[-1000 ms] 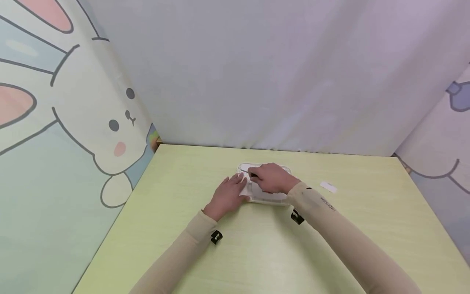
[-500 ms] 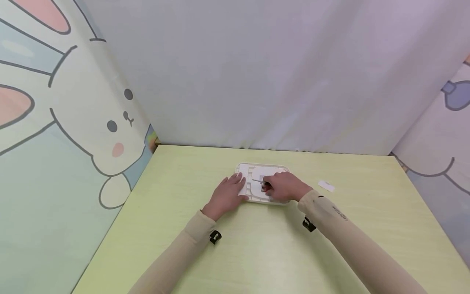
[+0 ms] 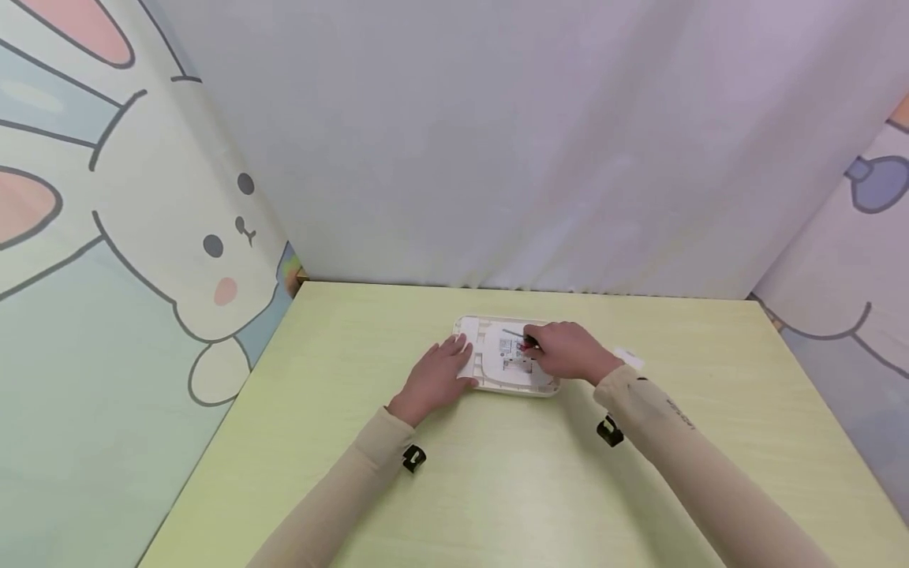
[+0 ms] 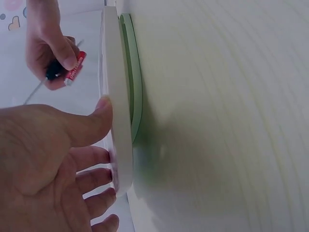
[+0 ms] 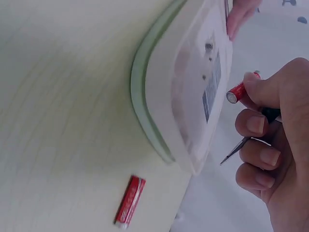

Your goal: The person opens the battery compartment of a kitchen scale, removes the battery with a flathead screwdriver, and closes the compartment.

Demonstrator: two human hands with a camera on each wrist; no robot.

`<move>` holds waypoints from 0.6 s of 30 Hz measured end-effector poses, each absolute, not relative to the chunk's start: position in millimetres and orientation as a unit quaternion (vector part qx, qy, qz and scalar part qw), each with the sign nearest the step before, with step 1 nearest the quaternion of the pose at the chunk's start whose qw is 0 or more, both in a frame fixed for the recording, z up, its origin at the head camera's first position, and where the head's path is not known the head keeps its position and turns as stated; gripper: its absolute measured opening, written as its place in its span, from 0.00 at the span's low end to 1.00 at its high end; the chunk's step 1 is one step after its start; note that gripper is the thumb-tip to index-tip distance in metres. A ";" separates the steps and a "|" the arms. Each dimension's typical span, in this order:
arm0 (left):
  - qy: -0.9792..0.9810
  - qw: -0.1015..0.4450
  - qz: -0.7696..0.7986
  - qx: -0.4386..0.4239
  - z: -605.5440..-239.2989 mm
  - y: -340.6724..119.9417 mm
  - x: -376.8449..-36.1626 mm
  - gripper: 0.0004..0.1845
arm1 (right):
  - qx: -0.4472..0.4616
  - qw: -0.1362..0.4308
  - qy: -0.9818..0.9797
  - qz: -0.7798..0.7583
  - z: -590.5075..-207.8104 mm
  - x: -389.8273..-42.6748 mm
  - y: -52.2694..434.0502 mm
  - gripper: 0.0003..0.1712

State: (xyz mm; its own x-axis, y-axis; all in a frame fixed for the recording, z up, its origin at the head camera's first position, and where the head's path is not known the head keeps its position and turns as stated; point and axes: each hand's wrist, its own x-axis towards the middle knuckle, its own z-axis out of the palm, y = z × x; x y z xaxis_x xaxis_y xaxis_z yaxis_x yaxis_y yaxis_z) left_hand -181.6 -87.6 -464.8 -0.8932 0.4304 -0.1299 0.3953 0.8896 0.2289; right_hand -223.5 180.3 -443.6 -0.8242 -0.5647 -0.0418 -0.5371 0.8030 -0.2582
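Table (image 3: 497,489): pale green top that carries everything in the scene. White device (image 3: 507,355): a flat, rounded-rectangular casing lying underside up near the middle of the table, with a label patch on its face and a green rim below it, seen edge-on from both wrist views. Left hand (image 3: 436,377): fingers straight and spread, pressing the left end of the device, thumb on its edge, nothing enclosed; it steadies the casing and should press straight down so the device cannot slide away from the working hand. Right hand (image 3: 568,353): fingers curled, pinching together a red battery (image 5: 240,90) and a slim screwdriver (image 5: 236,149) (dark handle, thin metal shaft), held just above the labelled patch and clear of the surface. Judgement: carrying two things in one pinch is awkward, so the battery is best kept between thumb and forefinger, with the screwdriver tucked under the lower fingers, shaft pointing away from the casing. A second red battery (image 5: 129,201) lies loose on the table just beside the right-hand end of the device, near the wrist. White slip (image 3: 634,359): a small piece lying beyond the right wrist, partly hidden.
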 end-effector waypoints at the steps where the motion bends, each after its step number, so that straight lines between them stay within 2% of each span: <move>1: 0.968 0.090 0.101 0.213 -465.0 -88.1 -181.8 0.38 | -0.279 0.052 0.951 -0.119 -441.9 -224.3 186.6 0.11; 5: 0.969 0.089 0.099 0.208 -465.7 -89.9 -181.9 0.39 | -0.237 0.039 0.965 -0.107 -443.9 -227.7 216.1 0.12; 11: 0.968 0.086 0.111 0.208 -464.2 -90.5 -181.4 0.38 | -0.178 0.068 0.977 -0.092 -461.6 -226.9 255.5 0.12; 18: 0.967 0.089 0.119 0.208 -466.4 -88.9 -181.5 0.38 | -0.168 0.075 0.980 -0.081 -476.3 -221.7 278.4 0.13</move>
State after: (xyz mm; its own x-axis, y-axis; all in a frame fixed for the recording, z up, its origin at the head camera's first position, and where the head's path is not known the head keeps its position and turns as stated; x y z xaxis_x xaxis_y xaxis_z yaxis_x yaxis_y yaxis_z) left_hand -181.5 -88.9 -466.4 -0.8973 0.4241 -0.1222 0.3817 0.8847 0.2674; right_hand -221.7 278.4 -476.3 -0.9320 -0.3417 -0.1207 -0.3173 0.9304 -0.1838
